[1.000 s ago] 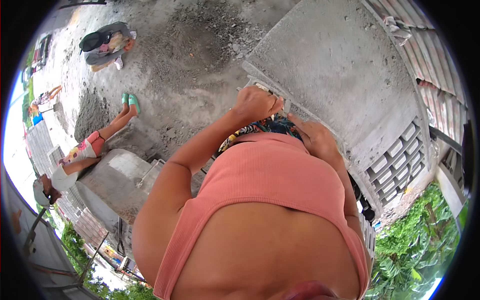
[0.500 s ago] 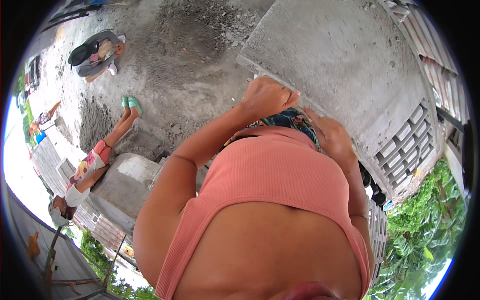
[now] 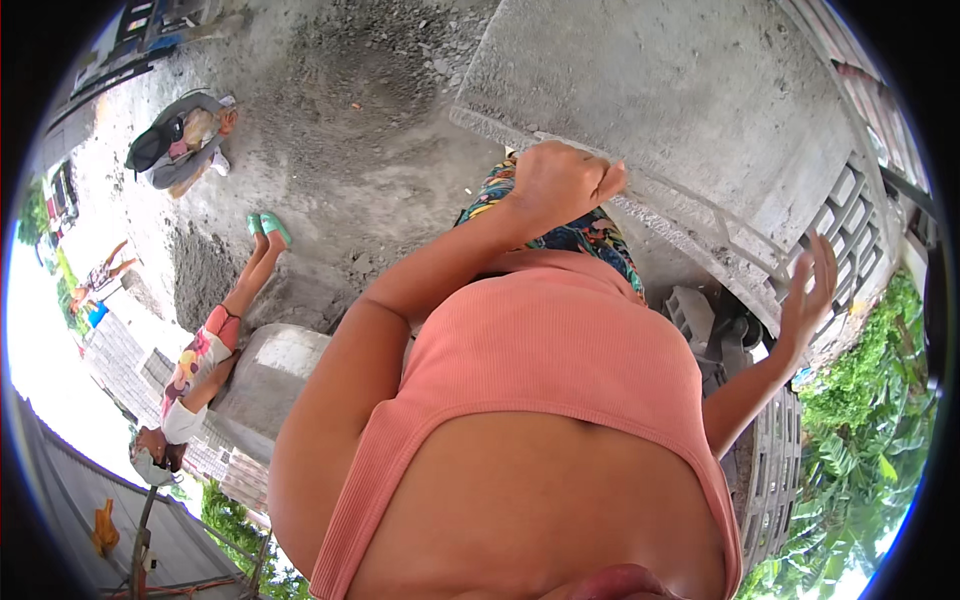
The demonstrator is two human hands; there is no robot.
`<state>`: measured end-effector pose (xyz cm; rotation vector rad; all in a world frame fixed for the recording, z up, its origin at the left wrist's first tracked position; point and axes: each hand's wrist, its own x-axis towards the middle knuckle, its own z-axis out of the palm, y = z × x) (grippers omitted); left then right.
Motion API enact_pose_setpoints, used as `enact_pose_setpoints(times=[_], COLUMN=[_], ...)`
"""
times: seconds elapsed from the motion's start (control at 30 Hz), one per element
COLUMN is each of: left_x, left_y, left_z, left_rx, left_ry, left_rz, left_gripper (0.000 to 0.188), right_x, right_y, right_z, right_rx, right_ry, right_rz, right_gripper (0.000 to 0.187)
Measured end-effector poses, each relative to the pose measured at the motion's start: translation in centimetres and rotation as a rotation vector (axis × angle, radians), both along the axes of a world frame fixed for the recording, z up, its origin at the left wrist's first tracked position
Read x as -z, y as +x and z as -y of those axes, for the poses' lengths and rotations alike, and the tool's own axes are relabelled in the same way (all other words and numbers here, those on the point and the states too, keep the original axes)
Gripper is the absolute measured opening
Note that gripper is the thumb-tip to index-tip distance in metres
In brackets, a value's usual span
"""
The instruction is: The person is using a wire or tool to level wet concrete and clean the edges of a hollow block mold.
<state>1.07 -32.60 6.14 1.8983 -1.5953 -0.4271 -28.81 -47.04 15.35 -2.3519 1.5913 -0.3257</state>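
My left hand (image 3: 565, 185) is closed, knuckles up, in front of my waist at the near edge of a grey concrete slab (image 3: 660, 80). Its curled fingers hide whatever may be inside. My right hand (image 3: 812, 295) is raised out to the right with its fingers stretched apart and nothing in it. It is nearest to a grey openwork block panel (image 3: 850, 225) at the slab's right end. Patterned multicoloured cloth (image 3: 575, 235) shows at my waist, below the left hand.
To the left stands a person (image 3: 205, 360) in a flowered top and green slippers. Farther off is another person (image 3: 185, 140) in grey. Loose gravel (image 3: 375, 90) covers ground ahead. Hollow blocks (image 3: 690, 312) lie beside me; green plants (image 3: 860, 440) grow at the right.
My right hand has swung from near my waist out to the right, its fingers spreading. My left hand has shifted slightly right, still closed. The view has turned a little.
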Motion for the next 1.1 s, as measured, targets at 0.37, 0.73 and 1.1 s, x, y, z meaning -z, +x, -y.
enact_pose_setpoints(times=[0.37, 0.73, 1.1], left_x=[0.4, 0.6, -2.2], left_y=[-1.4, 5.2, -1.4], left_z=[0.0, -1.4, 0.2], left_rx=[0.096, 0.129, 0.301], left_ry=[0.117, 0.077, -0.066], left_rz=[0.037, 0.228, -0.053], left_gripper=[0.040, 0.048, 0.026], right_x=[5.1, 9.1, -2.9], right_y=[-3.6, 5.4, -3.9], right_z=[-3.1, -5.7, -5.6], right_rx=[0.351, 0.951, 0.444], right_ry=[0.191, -0.193, -0.352], right_rz=[1.505, 0.965, 1.352], right_gripper=[0.039, 0.022, 0.023])
